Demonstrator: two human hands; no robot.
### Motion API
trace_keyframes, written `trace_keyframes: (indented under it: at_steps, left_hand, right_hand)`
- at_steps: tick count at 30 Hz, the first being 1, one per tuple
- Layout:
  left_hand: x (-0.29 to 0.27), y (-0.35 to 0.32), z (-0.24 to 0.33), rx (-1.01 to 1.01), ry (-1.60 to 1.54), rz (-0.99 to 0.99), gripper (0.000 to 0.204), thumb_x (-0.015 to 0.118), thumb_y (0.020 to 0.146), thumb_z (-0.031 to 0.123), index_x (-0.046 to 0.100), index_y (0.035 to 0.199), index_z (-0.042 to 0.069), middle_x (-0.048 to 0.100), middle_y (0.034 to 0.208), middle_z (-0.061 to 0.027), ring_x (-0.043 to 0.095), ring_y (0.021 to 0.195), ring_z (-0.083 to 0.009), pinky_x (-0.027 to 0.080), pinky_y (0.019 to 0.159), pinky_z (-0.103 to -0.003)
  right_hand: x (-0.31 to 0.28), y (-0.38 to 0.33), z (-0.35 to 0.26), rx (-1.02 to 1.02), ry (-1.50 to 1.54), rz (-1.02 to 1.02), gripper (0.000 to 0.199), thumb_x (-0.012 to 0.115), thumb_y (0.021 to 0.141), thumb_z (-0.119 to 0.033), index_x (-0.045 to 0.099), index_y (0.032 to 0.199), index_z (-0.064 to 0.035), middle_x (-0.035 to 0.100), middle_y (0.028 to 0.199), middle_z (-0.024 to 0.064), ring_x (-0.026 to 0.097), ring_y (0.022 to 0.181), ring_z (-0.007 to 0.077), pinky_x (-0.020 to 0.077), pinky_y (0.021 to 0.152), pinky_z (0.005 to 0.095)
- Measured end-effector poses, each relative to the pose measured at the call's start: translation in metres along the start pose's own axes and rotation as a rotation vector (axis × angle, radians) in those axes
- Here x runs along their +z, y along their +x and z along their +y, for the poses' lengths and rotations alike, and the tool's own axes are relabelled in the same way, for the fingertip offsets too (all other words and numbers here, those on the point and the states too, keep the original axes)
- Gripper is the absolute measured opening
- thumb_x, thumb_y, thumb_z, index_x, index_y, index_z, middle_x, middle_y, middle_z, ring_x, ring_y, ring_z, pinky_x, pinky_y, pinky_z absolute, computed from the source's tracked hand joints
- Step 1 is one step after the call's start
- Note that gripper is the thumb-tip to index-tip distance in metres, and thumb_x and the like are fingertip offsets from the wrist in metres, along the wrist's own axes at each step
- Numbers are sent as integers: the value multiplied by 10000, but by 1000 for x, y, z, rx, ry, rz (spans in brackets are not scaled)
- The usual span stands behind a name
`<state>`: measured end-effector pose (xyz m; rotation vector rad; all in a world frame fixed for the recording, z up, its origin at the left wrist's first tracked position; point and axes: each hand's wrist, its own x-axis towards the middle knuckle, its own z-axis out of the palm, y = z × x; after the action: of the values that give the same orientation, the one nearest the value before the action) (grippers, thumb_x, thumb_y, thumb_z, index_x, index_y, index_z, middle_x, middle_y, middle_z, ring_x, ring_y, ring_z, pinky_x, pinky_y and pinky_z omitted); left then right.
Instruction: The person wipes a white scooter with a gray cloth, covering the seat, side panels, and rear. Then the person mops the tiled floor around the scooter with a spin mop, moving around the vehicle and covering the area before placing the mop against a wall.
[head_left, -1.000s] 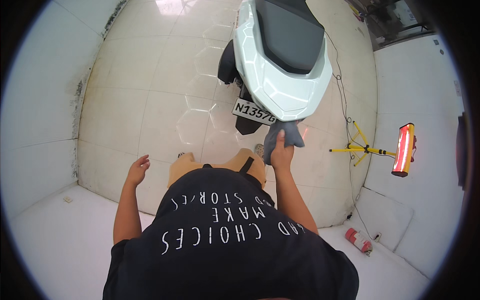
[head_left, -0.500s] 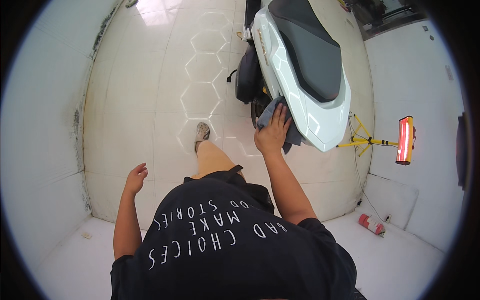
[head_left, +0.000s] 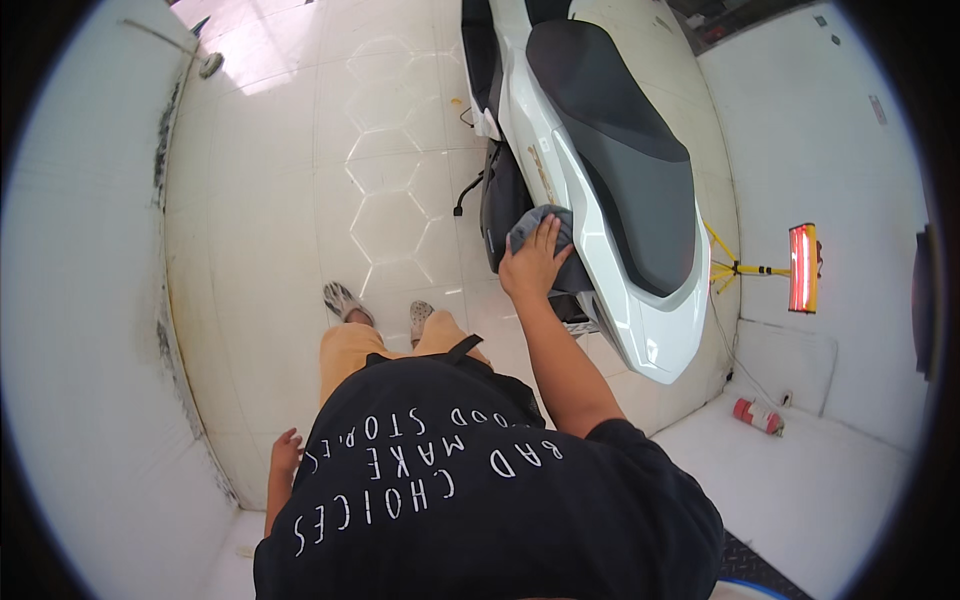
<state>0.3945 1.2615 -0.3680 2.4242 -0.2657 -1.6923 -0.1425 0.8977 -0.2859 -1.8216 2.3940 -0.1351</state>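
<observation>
A white motor scooter (head_left: 640,335) with a dark two-tone seat (head_left: 615,150) stands at the right. My right hand (head_left: 533,265) presses a folded grey cloth (head_left: 545,218) against the scooter's white side panel, below the seat's left edge. The fingers lie spread over the cloth, hiding part of it. Down by my left side hangs my left hand (head_left: 286,450), apart from the scooter and with nothing visible in it; its fingers are loosely bent and slightly apart.
Beyond the scooter's tail, a lit red lamp (head_left: 803,268) sits on a yellow stand (head_left: 735,268). A red cylinder (head_left: 758,416) lies by the right wall, near a cable. White walls flank the tiled floor (head_left: 250,250), and hexagonal light reflections cross the tiles.
I have stepped forward along the scooter, and both feet now show. My right hand and the cloth have shifted forward along its side. My left hand has dropped closer to my body.
</observation>
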Motion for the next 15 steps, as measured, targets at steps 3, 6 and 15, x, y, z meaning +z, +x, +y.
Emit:
trace_keyframes:
  at_steps: [3, 6, 15]
  left_hand:
    - [-32, 91, 28, 292, 90, -294, 444, 613, 918, 167, 570, 1340, 38, 689, 1083, -124, 651, 942, -193, 532, 767, -350]
    - [-76, 177, 122, 316, 374, -268, 443, 653, 898, 169, 592, 1311, 23, 697, 1041, -135, 670, 899, -188, 532, 776, -313]
    - [-166, 193, 587, 577, 421, 77, 484, 533, 942, 263, 511, 1411, 144, 648, 1235, -94, 661, 988, -224, 484, 642, -331]
  right_hand:
    - [-1, -35, 4, 193, 505, -43, 564, 527, 976, -311, 486, 1346, 112, 406, 1478, 269, 394, 1380, 343, 260, 1136, 506]
    - [-15, -91, 9, 644, 1227, -35, 458, 579, 979, -241, 526, 1298, 83, 581, 1324, 205, 613, 1147, 339, 483, 981, 409]
    - [-144, -111, -18, 822, 1067, 1259, 531, 450, 1038, -370, 489, 1296, 93, 556, 1303, 192, 560, 1174, 319, 414, 1063, 427]
